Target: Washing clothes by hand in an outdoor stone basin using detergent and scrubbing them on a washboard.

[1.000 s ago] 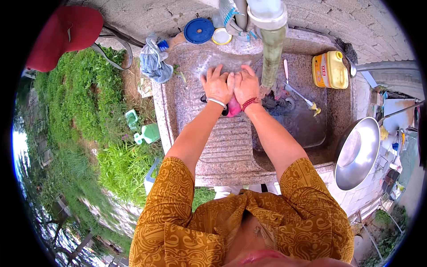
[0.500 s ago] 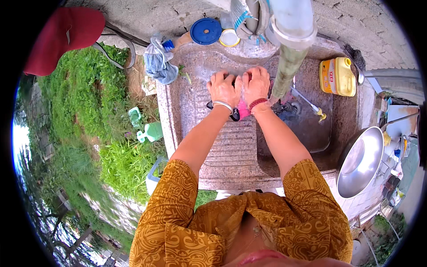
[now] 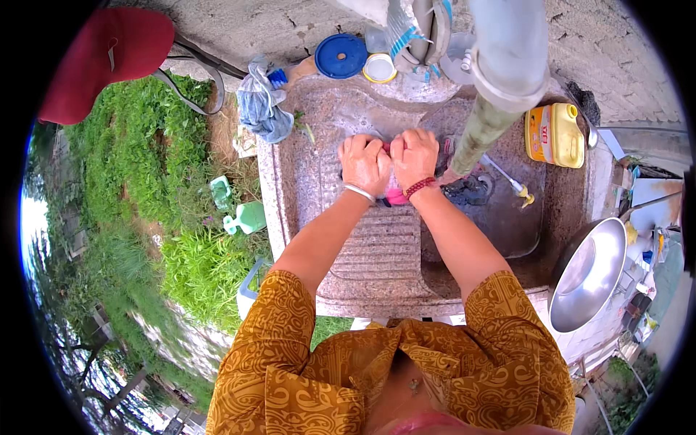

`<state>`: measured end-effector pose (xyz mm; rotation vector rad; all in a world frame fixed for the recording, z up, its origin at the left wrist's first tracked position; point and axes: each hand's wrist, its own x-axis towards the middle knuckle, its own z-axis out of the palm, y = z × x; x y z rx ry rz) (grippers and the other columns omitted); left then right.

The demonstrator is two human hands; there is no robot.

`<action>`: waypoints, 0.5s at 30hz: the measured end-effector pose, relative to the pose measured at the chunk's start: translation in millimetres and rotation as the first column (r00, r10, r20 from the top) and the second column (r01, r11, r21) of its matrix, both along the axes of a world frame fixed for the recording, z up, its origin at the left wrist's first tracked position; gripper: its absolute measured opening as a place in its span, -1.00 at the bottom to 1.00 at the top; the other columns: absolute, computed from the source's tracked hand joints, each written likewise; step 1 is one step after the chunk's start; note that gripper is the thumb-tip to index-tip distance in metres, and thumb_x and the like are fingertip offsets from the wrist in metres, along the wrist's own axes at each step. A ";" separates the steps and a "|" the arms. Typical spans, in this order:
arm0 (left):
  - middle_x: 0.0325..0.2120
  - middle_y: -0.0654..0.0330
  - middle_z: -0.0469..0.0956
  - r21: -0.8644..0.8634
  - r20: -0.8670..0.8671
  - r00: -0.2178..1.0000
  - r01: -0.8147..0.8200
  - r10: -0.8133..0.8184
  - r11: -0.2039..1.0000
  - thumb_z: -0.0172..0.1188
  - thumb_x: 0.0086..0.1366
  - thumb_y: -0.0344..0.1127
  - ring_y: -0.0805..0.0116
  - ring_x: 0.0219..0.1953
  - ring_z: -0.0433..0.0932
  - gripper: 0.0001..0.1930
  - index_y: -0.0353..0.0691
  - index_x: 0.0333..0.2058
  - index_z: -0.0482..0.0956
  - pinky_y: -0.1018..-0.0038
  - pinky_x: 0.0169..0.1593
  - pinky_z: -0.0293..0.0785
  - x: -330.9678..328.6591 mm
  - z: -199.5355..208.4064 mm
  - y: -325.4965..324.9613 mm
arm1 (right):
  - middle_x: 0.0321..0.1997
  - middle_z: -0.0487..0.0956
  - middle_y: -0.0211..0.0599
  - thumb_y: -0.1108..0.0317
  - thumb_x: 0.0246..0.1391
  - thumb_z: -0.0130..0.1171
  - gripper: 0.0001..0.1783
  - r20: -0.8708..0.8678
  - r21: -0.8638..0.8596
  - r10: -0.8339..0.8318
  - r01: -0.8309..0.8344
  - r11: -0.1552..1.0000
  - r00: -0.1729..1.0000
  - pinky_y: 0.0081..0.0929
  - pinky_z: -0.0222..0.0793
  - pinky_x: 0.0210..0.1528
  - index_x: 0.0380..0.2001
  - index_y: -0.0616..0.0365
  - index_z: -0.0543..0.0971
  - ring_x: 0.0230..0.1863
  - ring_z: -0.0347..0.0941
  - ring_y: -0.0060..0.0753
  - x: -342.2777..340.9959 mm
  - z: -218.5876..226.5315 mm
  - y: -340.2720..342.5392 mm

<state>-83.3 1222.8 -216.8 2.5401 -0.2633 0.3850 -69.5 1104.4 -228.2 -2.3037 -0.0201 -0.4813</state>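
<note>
A wet pink and dark cloth is pressed on the ribbed washboard of a speckled stone sink, mostly covered by both hands. My left hand, with a pale bangle at the wrist, is closed on it with bent fingers. Beside it, my right hand, wearing a red beaded bracelet, also grips the cloth, knuckles up. The two hands nearly touch. More dark wet cloth lies in the basin to the right.
A pipe comes down over the basin. On the rim are a yellow jug, a blue lid, a jar lid and a grey-blue rag. A metal pan stands at the right, a red cap hangs far left.
Both hands have drawn slightly nearer to me along the washboard, and their fingers have curled tighter on the cloth. The view has shifted a little.
</note>
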 end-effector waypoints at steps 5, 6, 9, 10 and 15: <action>-0.16 0.04 0.50 0.118 0.157 0.987 -0.054 0.035 0.992 0.04 0.12 -0.24 0.03 -0.12 0.41 -0.76 -0.27 -0.39 0.58 0.13 -0.03 0.21 21.1 5.0 0.3 | -0.33 0.50 -0.16 0.33 -0.05 0.11 -0.86 0.060 -0.061 -0.056 0.059 0.996 0.997 -0.16 0.27 -0.16 -0.47 0.17 0.53 -0.25 0.37 -0.01 15.6 22.0 -0.6; -0.18 0.04 0.50 0.041 0.012 1.000 0.008 -0.008 0.999 0.04 0.11 -0.23 0.02 -0.13 0.40 -0.76 -0.27 -0.38 0.57 0.12 -0.03 0.20 5.1 4.1 2.4 | -0.32 0.50 -0.16 0.33 -0.05 0.12 -0.87 -0.005 0.036 0.046 -0.046 0.998 0.999 -0.17 0.26 -0.14 -0.49 0.18 0.52 -0.24 0.37 -0.01 -0.5 16.5 -3.1; -0.24 0.04 0.46 -0.079 -0.164 0.979 0.108 -0.120 0.991 0.05 0.07 -0.22 0.01 -0.17 0.39 -0.78 -0.22 -0.40 0.55 0.09 -0.10 0.20 -75.9 17.7 16.0 | -0.48 0.49 -0.22 0.36 -0.10 0.14 -0.88 0.004 0.322 0.206 -0.196 0.926 0.978 -0.15 0.23 -0.25 -0.61 0.12 0.46 -0.30 0.40 -0.07 -76.8 22.7 -1.5; -0.27 0.05 0.45 -0.091 -0.129 0.983 0.121 -0.132 0.988 0.06 0.05 -0.23 0.02 -0.20 0.38 -0.81 -0.20 -0.43 0.54 0.10 -0.15 0.21 -109.5 23.3 16.4 | -0.50 0.47 -0.24 0.36 -0.11 0.14 -0.87 0.050 0.259 0.239 -0.244 0.934 0.970 -0.17 0.23 -0.26 -0.62 0.12 0.45 -0.31 0.39 -0.08 -106.2 33.0 -3.0; -0.45 0.11 0.37 -0.039 -0.187 0.965 0.180 -0.184 0.983 0.05 -0.03 -0.22 0.07 -0.28 0.36 -0.88 -0.09 -0.55 0.49 0.12 -0.23 0.20 -83.2 9.6 16.3 | -0.50 0.47 -0.22 0.41 -0.08 0.09 -0.88 0.027 0.094 0.336 -0.337 0.937 0.941 -0.18 0.21 -0.25 -0.61 0.17 0.44 -0.36 0.35 -0.09 -78.3 22.4 -5.3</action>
